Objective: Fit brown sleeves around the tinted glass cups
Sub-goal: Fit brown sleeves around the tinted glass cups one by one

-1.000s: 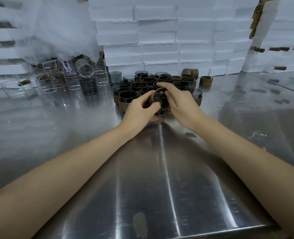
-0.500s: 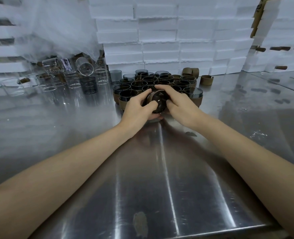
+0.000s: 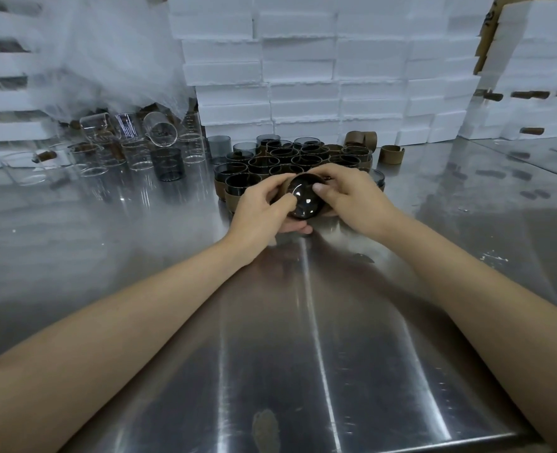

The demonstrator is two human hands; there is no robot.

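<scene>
The left hand (image 3: 264, 207) and right hand (image 3: 352, 197) grip 1 tinted cup (image 3: 306, 201) (base facing camera).

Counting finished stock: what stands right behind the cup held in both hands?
A cluster of tinted cups, most in brown sleeves, stands behind the held cup. The left hand and right hand cover its nearest row.

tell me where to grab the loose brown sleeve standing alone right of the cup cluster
Pinch the top edge of the sleeve from above, one finger inside the ring, thumb outside. It stands on edge, open upward, apart from the cups, so a downward reach looks clear. The right hand is nearer, but it and the left hand grip a cup.
</scene>
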